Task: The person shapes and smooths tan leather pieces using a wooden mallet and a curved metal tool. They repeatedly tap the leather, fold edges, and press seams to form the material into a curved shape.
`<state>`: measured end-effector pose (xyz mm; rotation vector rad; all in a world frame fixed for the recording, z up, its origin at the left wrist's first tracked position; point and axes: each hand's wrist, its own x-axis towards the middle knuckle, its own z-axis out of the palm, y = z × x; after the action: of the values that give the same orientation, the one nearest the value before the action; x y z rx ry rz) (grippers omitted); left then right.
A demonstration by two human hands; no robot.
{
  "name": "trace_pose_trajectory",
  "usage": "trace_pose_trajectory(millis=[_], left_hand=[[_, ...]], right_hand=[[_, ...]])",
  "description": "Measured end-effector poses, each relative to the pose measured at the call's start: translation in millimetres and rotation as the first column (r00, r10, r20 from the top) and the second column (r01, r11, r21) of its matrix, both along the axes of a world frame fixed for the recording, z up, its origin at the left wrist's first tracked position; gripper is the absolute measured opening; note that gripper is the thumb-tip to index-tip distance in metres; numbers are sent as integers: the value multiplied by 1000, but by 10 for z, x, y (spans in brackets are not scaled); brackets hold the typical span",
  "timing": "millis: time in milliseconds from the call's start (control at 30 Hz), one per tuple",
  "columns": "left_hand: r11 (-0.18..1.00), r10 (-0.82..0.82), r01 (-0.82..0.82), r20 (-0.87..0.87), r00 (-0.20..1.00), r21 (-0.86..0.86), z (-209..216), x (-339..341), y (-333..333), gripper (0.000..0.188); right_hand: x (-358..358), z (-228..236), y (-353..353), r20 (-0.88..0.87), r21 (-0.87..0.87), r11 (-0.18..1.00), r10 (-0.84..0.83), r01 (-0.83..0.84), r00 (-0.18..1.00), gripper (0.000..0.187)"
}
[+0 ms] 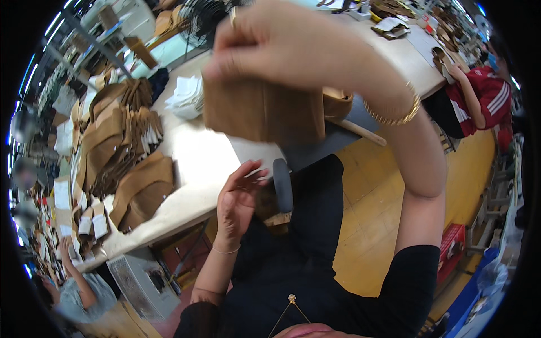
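Observation:
My right hand (265, 48) is raised high in front of me, blurred by motion, with its fingers curled and pressed together. Directly below it, and partly covered by it, is a brown leather or suede piece (262, 112) with a vertical line down its middle. The hand hides the upper edge, so I cannot tell if the fingers grip it. My left hand (239, 197) is lower, by the table edge, palm turned up and fingers loosely apart, holding nothing. Beside its fingertips stands a dark grey rounded object (283, 185).
On the pale worktable (191, 152) lie several stacks of brown pieces (121, 132) and a white stack (187, 97). A curved brown piece (339, 105) and a wooden stick (360, 132) are at right. People work at far right (479, 98) and lower left (87, 296).

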<state>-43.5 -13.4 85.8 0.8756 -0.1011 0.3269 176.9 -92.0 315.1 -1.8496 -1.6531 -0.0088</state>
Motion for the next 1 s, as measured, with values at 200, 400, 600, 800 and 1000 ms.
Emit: trace_pose_trajectory(millis=[200,400,600,800,1000], left_hand=[[795,-111,17,-117,987,-607,180,24,-249,46],[776,-121,26,-109,987,-630,152,-113,-236,43],[796,-156,83,-71,985,-600,195,-50,-356,48],[812,-165,57,-134,977,-580,179,-24,-426,51],[854,-151,43,-167,974,-519,192,15,-465,52]], right_hand=[[-343,-1299,-101,-76,36,999,-15,18,997,20],[-1191,-1504,-780,-415,278,849,-317,450,853,19],[-1437,-1698,-876,-332,324,803,-398,500,855,25],[-1384,-1737,-901,-298,326,796,-425,510,854,24],[-1331,-1748,-940,-272,310,800,-443,514,854,22]])
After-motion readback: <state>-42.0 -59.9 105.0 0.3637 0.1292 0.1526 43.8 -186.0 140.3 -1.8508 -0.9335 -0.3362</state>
